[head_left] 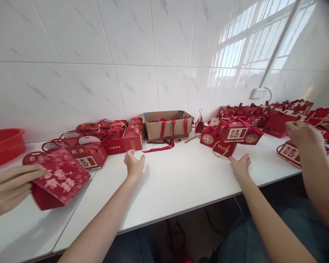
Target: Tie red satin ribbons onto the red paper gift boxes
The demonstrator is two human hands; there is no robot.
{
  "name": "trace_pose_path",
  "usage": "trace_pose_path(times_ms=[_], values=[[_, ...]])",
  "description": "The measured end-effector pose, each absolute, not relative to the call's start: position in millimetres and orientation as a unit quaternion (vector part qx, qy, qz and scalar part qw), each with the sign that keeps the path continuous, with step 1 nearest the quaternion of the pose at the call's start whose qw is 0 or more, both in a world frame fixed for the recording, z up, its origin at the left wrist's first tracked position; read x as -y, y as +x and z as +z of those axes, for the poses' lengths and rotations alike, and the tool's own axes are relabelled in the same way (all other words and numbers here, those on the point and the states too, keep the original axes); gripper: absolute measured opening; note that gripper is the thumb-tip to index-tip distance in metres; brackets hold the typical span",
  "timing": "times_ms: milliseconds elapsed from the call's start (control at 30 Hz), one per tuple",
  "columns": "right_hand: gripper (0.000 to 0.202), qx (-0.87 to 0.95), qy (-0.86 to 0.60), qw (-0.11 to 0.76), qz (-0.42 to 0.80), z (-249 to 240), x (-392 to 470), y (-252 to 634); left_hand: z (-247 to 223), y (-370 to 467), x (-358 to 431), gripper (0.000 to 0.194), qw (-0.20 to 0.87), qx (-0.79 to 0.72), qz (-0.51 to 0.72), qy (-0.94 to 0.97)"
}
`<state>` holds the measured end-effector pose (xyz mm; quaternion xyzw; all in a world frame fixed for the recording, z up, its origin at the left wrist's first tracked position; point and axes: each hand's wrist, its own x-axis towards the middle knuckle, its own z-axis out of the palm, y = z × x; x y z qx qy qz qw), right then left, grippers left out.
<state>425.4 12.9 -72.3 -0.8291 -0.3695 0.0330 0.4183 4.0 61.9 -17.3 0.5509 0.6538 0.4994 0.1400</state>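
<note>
At the far left, beside a red basin [5, 148], a co-worker's hand [16, 186] holds a red box with a pale floral pattern [61, 179] just above the table [164, 182]. Behind it stands a cluster of red boxes [133, 141], many topped with handles or cords; these look folded and closed, so that batch appears made up. The person's left hand [134, 164] is in front of the cluster's right end, thumb and fingers apart, with nothing visible in its grasp. Next comes a cardboard carton [168, 131] with red ribbons hanging over its front, and a loose ribbon [161, 147] lies before it; these lengths seem unused so far. Farther right, a large box with a ribbon across its top [237, 134] looks finished, and in front of it a small red box with a gold cord [225, 149] rests tilted on the table. The person's right hand [241, 164] is spread right beside that small box; whether the fingertips touch it cannot be told. At the right, another co-worker's hand [307, 135] is raised near a box with a white label [289, 152], its fingers curled, any grip unclear, with rows of red boxes [244, 109] behind, seemingly assembled.
</note>
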Motion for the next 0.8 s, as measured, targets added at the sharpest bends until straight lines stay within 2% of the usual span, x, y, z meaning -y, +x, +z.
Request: trace_pose_path(times_ms=[133,300,633,800], values=[[0.089,0.325,-0.842,0.424,0.073,-64,-8,418,-29,3,-62,0.036,0.129,-0.676,0.432,0.583],[0.085,0.341,-0.855,0.386,0.057,-56,3,407,-33,4,-58,0.030,0.132,-0.684,0.387,0.604],[0.071,0.396,-0.881,0.260,0.003,-57,17,377,-38,-2,-57,0.024,0.132,-0.671,0.418,0.599],[0.061,0.405,-0.889,0.212,0.014,-58,20,376,-38,-2,-61,0.029,0.129,-0.671,0.425,0.594]])
